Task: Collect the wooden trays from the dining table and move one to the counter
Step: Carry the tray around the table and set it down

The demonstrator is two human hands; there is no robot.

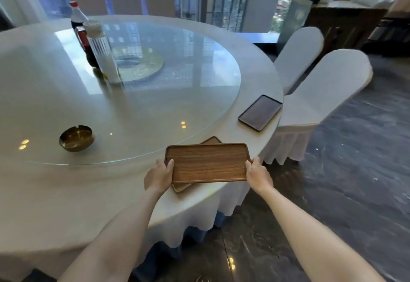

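A brown wooden tray [208,163] is held level over the near edge of the round dining table [259,77]. My left hand [160,176] grips its left short side and my right hand [258,174] grips its right short side. Under it lies a second, lighter wooden tray [182,187], mostly hidden, with only its corners showing. A third, darker tray [260,112] rests flat on the table's right rim, apart from the others. The wooden counter [346,17] stands far back at the right.
A glass turntable [166,95] covers the table's middle, carrying bottles [99,53] and a brass bowl [76,137]. Two white-covered chairs [321,90] stand at the table's right. More chairs line the far side by the windows. Dark tiled floor [343,193] spreads to the right.
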